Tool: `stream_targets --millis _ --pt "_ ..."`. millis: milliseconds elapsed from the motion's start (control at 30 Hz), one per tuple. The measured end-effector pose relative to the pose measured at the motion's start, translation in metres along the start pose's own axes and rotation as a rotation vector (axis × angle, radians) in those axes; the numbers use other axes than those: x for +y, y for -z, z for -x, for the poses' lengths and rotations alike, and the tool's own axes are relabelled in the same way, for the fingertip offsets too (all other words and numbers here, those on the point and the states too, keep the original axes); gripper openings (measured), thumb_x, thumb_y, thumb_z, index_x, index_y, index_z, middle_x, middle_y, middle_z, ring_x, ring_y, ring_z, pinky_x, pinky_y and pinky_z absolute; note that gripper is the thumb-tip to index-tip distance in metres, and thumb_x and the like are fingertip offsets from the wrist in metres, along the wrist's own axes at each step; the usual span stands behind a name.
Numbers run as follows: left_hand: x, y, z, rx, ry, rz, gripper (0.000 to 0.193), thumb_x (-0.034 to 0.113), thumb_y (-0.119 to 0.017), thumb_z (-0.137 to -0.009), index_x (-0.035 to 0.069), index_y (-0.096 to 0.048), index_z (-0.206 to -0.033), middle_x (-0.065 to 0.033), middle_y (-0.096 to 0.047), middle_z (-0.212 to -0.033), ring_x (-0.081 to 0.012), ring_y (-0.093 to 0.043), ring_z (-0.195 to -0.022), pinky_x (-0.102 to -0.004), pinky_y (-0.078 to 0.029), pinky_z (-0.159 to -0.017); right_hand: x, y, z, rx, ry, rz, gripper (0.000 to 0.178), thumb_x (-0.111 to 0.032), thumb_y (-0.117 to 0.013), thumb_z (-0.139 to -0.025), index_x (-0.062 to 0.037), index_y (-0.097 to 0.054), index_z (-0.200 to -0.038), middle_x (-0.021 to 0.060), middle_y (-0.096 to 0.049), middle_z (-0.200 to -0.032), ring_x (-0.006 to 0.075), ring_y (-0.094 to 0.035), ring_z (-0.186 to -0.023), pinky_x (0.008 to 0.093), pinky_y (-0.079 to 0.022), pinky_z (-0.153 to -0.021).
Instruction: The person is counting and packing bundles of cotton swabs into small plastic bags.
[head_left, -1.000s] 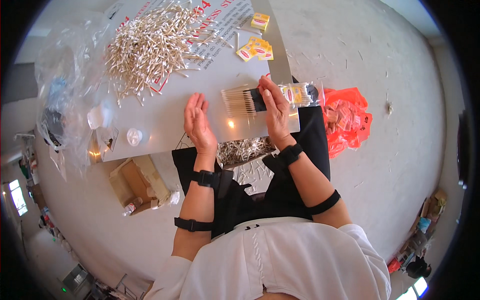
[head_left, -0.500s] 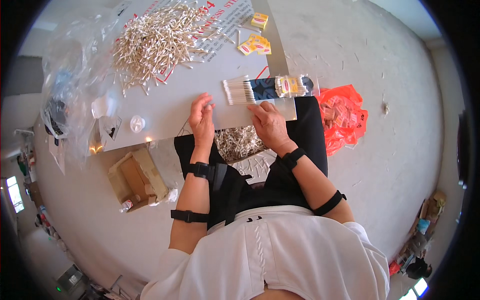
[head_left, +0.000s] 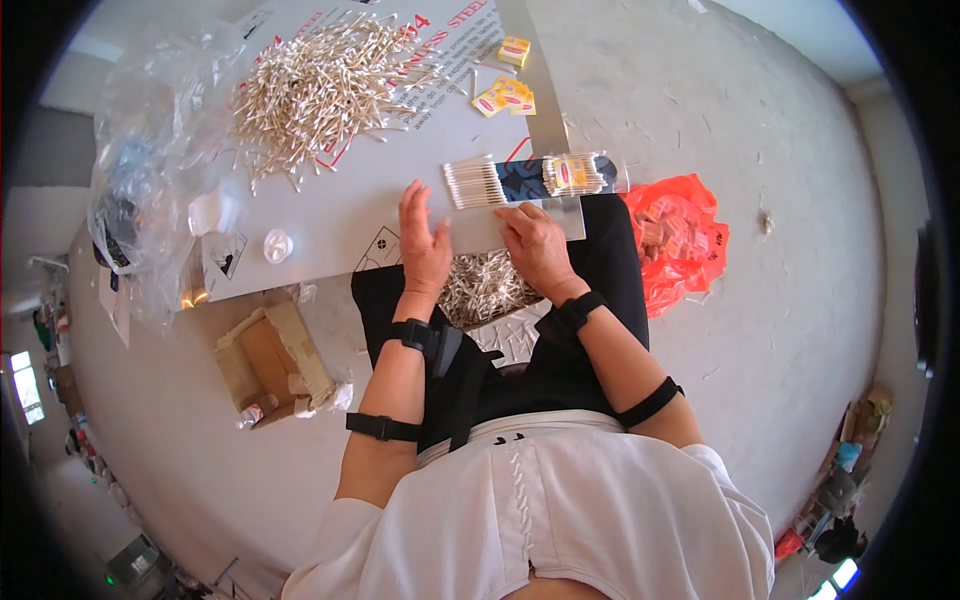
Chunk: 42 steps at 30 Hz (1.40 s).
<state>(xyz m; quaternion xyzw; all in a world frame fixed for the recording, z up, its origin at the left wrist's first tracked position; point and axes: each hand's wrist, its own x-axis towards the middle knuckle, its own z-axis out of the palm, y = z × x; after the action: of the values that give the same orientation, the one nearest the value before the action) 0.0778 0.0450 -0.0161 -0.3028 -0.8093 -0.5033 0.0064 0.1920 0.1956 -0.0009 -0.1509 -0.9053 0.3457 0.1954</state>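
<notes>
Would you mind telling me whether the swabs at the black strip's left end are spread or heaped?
Spread: the swabs lie side by side in a row, roughly parallel.

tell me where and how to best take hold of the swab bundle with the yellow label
Probably around the middle of the swab bundle, over its yellow label, coming with the right hand from the near side: thumb on the near edge, fingers over the far one. It lies flat, its swabs pointing left and right, so this avoids the tips at both ends.

head view | left fisheye, head-worn | faces down | near, above hands (head_left: 538, 246) and table (head_left: 335, 228)
</notes>
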Motion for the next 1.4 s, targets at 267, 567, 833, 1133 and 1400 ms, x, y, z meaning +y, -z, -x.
stream_targets --millis 267,567,833,1133,1400 --pt "0.025 -0.012 -0.017 -0.315 -0.15 -0.587 0.093 0.049 -0.068 -0.082 0.002 -0.025 -0.15 -0.019 -0.021 -0.158 -0.0335 -0.017 -0.147 -0.0549 -0.012 -0.117 0.007 0.001 -0.006 0.12 -0.147 -0.245 0.011 -0.004 -0.063 -0.081 -0.0038 -0.064 -0.092 0.0146 -0.062 -0.085 0.0362 -0.063 -0.077 0.0434 -0.051 -0.067" --pt "0.025 -0.019 -0.017 -0.377 -0.173 -0.649 0.091 0.053 -0.064 -0.084 0.004 -0.026 -0.149 -0.016 -0.022 -0.158 -0.0299 -0.018 -0.148 -0.0549 -0.012 -0.118 0.008 0.002 -0.022 0.088 -0.106 -0.054 0.008 -0.011 -0.062 -0.084 -0.0103 -0.065 -0.092 0.0105 -0.059 -0.084 0.0349 -0.063 -0.078 0.0443 -0.051 -0.066" --pt "0.025 -0.018 -0.018 -0.376 -0.161 -0.641 0.09 0.053 -0.064 -0.084 0.004 -0.027 -0.149 -0.0153 -0.023 -0.158 -0.029 -0.018 -0.148 -0.0544 -0.011 -0.118 0.007 0.0 -0.026 0.063 -0.123 0.0 0.008 -0.013 -0.063 -0.085 -0.0115 -0.066 -0.092 0.0096 -0.059 -0.084 0.0337 -0.064 -0.076 0.0439 -0.052 -0.065" --pt "0.024 -0.019 -0.018 -0.358 -0.174 -0.641 0.089 0.053 -0.062 -0.085 0.004 -0.026 -0.149 -0.0151 -0.022 -0.158 -0.0285 -0.018 -0.148 -0.0543 -0.011 -0.118 0.008 -0.002 -0.024 0.047 -0.111 -0.03 0.01 -0.013 -0.063 -0.083 -0.0115 -0.066 -0.093 0.0095 -0.059 -0.083 0.0334 -0.064 -0.075 0.0437 -0.052 -0.064" --pt "0.025 -0.019 -0.017 -0.366 -0.154 -0.633 0.089 0.049 -0.065 -0.084 0.003 -0.027 -0.149 -0.0151 -0.022 -0.158 -0.0286 -0.018 -0.148 -0.0542 -0.011 -0.118 0.004 -0.001 -0.028 0.059 -0.136 0.017 0.01 -0.014 -0.063 -0.083 -0.0126 -0.066 -0.092 0.0091 -0.06 -0.082 0.0332 -0.063 -0.074 0.0439 -0.052 -0.064"
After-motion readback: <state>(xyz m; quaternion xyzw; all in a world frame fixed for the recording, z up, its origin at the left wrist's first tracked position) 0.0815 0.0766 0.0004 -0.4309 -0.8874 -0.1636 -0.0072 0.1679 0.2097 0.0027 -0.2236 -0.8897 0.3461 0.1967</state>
